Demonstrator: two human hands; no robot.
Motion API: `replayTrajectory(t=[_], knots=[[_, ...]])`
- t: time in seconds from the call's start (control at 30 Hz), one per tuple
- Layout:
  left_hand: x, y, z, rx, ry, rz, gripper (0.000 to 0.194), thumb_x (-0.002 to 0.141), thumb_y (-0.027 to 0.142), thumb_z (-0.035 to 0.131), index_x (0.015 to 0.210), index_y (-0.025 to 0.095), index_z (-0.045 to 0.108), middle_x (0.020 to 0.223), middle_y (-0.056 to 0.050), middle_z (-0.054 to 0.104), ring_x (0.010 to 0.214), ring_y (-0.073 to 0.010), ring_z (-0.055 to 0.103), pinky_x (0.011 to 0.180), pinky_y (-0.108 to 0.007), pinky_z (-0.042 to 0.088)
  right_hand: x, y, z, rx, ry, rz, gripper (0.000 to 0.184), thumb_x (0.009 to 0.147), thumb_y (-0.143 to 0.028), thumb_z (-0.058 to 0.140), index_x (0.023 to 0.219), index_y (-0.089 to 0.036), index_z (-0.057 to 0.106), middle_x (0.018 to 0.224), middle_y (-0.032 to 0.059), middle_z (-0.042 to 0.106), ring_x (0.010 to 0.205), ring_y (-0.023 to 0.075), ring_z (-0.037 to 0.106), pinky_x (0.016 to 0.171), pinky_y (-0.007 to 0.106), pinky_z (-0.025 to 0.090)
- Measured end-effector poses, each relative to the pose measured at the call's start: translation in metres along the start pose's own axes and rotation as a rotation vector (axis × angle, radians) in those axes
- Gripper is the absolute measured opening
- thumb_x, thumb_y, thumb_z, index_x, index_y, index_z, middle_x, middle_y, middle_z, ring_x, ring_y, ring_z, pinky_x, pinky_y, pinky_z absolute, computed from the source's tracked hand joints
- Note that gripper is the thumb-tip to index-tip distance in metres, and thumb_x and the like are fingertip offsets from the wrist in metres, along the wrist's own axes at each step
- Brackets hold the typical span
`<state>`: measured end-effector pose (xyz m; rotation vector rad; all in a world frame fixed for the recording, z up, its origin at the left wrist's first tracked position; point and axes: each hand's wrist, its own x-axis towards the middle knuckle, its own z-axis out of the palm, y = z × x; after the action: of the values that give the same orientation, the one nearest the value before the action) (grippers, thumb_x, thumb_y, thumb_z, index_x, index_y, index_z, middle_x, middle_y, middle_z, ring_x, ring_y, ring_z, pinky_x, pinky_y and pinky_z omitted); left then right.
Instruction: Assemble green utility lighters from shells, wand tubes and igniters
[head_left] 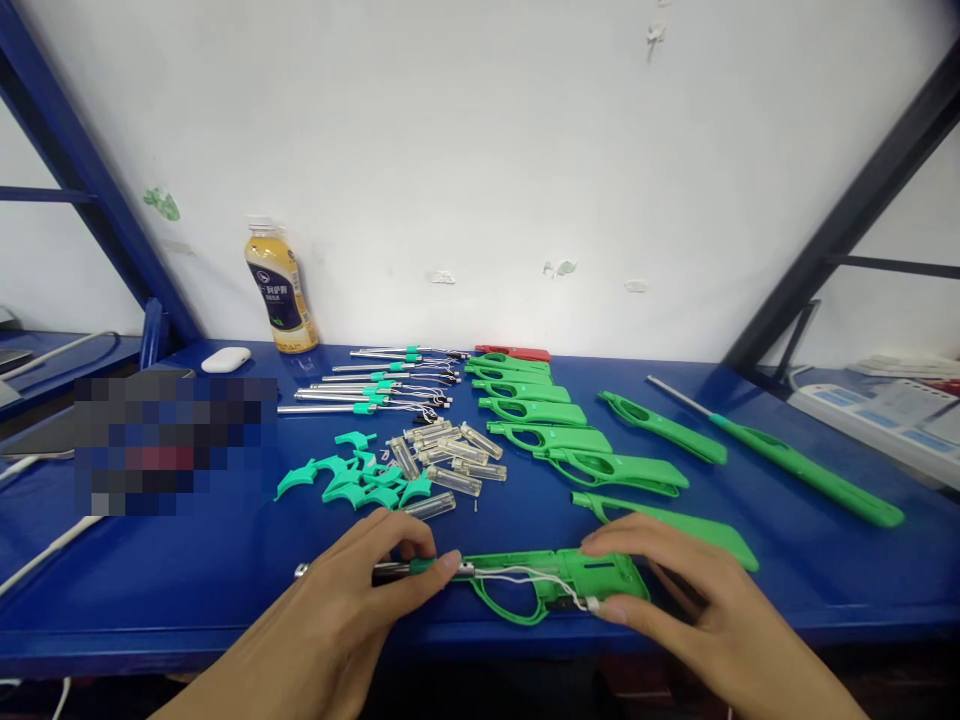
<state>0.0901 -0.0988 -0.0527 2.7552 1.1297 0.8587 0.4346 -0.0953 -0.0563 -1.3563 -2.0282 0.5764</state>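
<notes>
Near the front edge of the table, a green lighter half-shell (611,575) lies with its hollow side up. My left hand (352,590) pinches a metal lighter tube (301,571) between thumb and fingers, at the shell's narrow end. White wires (517,573) run from the tube across the shell to a small black igniter (562,604) with a pale end. My right hand (697,590) grips the wide end of the shell, fingertips on its upper edge and thumb against the igniter's pale end. The left palm hides part of the tube.
Behind my hands lie teal triggers (345,490), clear fuel tanks (454,480) and several wired metal tubes (352,408). Green shells (532,412) are lined up rightward, with a closed green lighter (810,468) beyond. A drink bottle (281,290) stands by the wall; a power strip (877,425) sits right.
</notes>
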Motion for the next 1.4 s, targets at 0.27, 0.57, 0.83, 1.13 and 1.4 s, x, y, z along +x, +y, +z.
replayTrajectory(t=[0.27, 0.57, 0.83, 1.13, 1.4], knots=[[-0.002, -0.003, -0.004, 0.080, -0.056, 0.031, 0.084, 0.088, -0.002, 0.037, 0.157, 0.044, 0.050, 0.124, -0.006, 0.066, 0.102, -0.0130, 0.072, 0.086, -0.023, 0.063, -0.001, 0.003, 0.002, 0.003, -0.016, 0.011, 0.026, 0.092, -0.055, 0.078, 0.110, -0.036, 0.083, 0.119, 0.0029, 0.080, 0.111, 0.0262, 0.076, 0.098, 0.033, 0.061], [-0.007, -0.006, 0.007, 0.082, -0.006, 0.011, 0.078, 0.090, 0.001, 0.038, 0.155, 0.040, 0.053, 0.108, -0.006, 0.060, 0.089, -0.0146, 0.067, 0.079, -0.028, 0.062, -0.004, 0.001, 0.000, 0.022, -0.043, 0.026, 0.023, 0.095, -0.051, 0.076, 0.113, -0.038, 0.081, 0.122, 0.0008, 0.078, 0.115, 0.0239, 0.074, 0.100, 0.031, 0.058], [-0.011, -0.002, 0.017, 0.044, 0.078, -0.155, 0.057, 0.095, 0.008, 0.052, 0.132, 0.047, 0.070, 0.095, 0.001, 0.062, 0.071, -0.0129, 0.059, 0.065, -0.020, 0.057, 0.000, 0.000, 0.000, 0.037, -0.020, 0.023, 0.024, 0.091, -0.054, 0.080, 0.108, -0.038, 0.083, 0.118, 0.0005, 0.080, 0.112, 0.0239, 0.076, 0.097, 0.029, 0.060], [-0.013, -0.012, 0.010, 0.106, -0.054, -0.012, 0.072, 0.097, 0.003, 0.038, 0.154, 0.045, 0.053, 0.117, -0.005, 0.059, 0.098, -0.0151, 0.065, 0.090, -0.031, 0.060, 0.000, 0.002, 0.000, 0.104, -0.059, 0.044, 0.023, 0.090, -0.055, 0.081, 0.107, -0.040, 0.082, 0.120, -0.0012, 0.079, 0.118, 0.0227, 0.073, 0.099, 0.027, 0.058], [-0.015, -0.014, 0.004, 0.177, -0.053, 0.048, 0.085, 0.088, -0.004, 0.036, 0.159, 0.041, 0.049, 0.130, -0.008, 0.058, 0.108, -0.0166, 0.067, 0.091, -0.029, 0.061, -0.004, 0.003, 0.001, -0.003, -0.036, -0.007, 0.017, 0.094, -0.054, 0.078, 0.106, -0.043, 0.080, 0.128, -0.0039, 0.075, 0.121, 0.0212, 0.073, 0.101, 0.029, 0.057]])
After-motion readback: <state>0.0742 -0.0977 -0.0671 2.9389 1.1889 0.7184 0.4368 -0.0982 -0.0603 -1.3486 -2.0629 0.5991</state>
